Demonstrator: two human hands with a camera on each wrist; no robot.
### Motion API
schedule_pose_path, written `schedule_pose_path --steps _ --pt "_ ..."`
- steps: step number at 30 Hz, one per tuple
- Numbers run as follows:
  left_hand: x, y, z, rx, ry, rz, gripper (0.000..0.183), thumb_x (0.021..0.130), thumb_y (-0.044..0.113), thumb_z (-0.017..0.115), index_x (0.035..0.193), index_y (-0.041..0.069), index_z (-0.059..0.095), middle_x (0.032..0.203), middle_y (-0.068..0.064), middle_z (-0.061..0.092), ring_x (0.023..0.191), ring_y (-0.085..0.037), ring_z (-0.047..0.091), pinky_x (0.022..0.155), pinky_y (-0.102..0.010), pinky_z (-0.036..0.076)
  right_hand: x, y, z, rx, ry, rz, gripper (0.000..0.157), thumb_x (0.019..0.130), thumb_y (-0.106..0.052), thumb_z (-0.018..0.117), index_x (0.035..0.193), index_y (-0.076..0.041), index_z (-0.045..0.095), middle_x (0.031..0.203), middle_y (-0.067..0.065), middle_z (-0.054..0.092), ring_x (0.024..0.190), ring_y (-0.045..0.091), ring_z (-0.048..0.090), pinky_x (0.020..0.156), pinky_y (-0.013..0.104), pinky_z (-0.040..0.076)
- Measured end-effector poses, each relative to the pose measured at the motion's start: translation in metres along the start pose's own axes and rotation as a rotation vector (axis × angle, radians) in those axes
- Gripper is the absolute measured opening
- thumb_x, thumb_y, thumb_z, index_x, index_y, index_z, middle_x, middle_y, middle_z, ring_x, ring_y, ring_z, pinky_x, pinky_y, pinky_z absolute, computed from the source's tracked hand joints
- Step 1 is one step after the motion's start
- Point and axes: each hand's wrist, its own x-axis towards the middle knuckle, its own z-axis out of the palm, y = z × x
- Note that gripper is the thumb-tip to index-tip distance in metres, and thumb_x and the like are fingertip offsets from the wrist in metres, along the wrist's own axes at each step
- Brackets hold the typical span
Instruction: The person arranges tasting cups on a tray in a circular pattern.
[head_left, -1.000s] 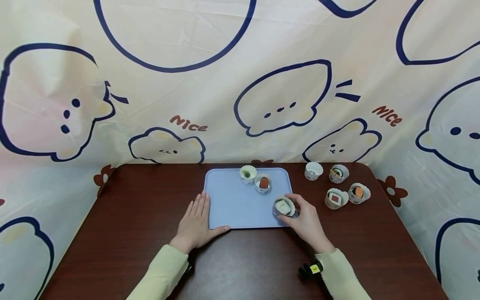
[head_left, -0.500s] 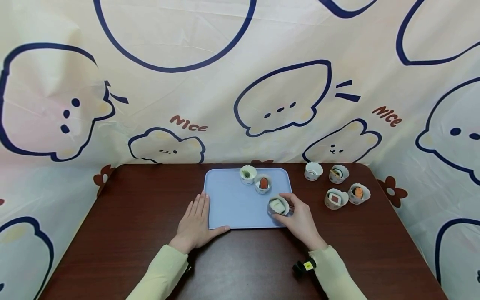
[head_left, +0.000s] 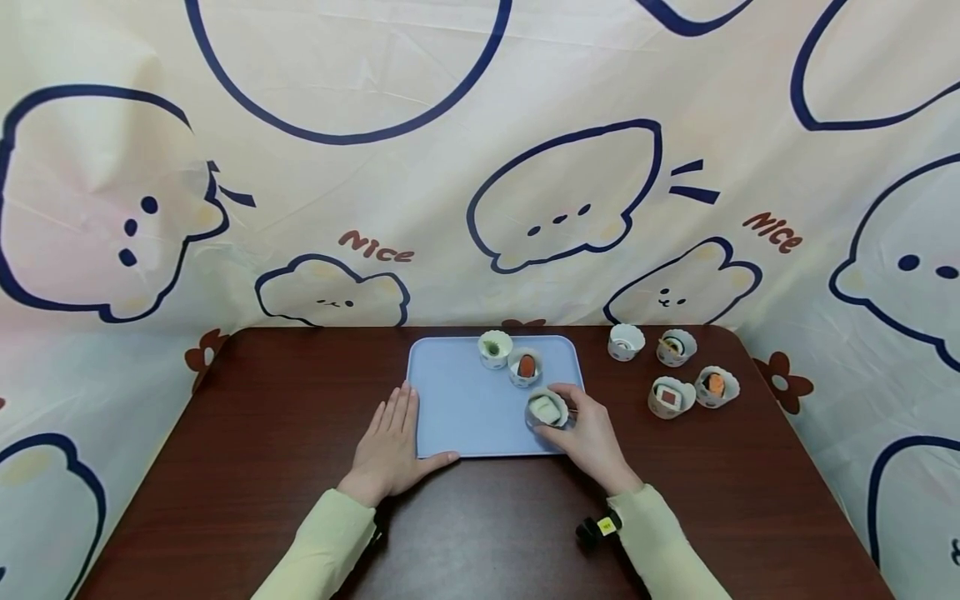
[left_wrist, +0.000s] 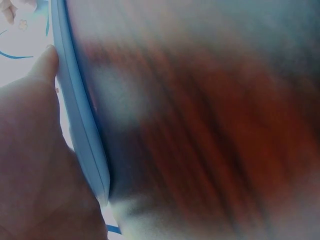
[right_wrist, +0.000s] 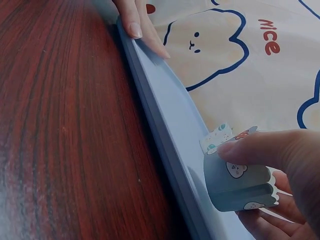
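My right hand (head_left: 596, 437) grips a paper baking cup (head_left: 547, 409) with a scalloped rim and a pale, whitish-green piece inside. In the right wrist view the thumb presses one side of this cup (right_wrist: 237, 182) and the fingers curl round the other. It is over the front right part of the blue tray (head_left: 472, 425); whether it touches the tray I cannot tell. With straight fingers, my left hand (head_left: 386, 454) lies along the tray's left edge, its thumb at the front edge. Farther back on the tray stand a cup with something green (head_left: 495, 349) and a cup with a reddish-brown piece (head_left: 525, 367).
Right of the tray, several more cups stand on the dark brown table (head_left: 300, 400): a white cup (head_left: 626, 342), a cup with a stick-like piece (head_left: 677, 347), a cup with a white-and-red piece (head_left: 671, 398) and a cup with an orange piece (head_left: 717, 387). A printed cloth (head_left: 450, 192) hangs behind.
My right hand has moved left with the gripped cup, from the tray's right edge farther in over the tray. The left hand and the other cups have stayed in place.
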Motion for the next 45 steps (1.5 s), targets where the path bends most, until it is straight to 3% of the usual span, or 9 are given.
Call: schedule_pose_path --steps 45 --pt "-0.001 0.0 -0.001 -0.009 0.013 0.006 0.126 0.081 0.093 0.037 0.16 -0.004 0.016 0.167 -0.02 0.008 0.153 -0.034 0.009 0.121 -0.049 0.013 0.022 0.002 0.017 -0.018 0.001 -0.044 0.058 0.072 -0.007 0.093 0.124 -0.009 0.068 0.119 0.005 0.068 0.104 0.023 0.064 0.086 0.044 0.054"
